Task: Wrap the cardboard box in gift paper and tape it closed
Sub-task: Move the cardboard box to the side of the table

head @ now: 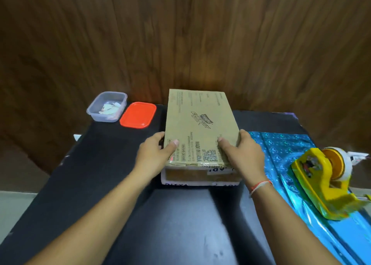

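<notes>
I see the box [198,128] lying flat mid-desk [112,164], printed face up. My left hand [154,154] grips its near left corner, thumb on top; my right hand [241,152] grips the near right corner likewise. Blue gift paper [281,144] lies just right of it, with a yellow tape dispenser [321,180] on the paper. At far left sit a clear tub [107,106] and red lid [138,114].
</notes>
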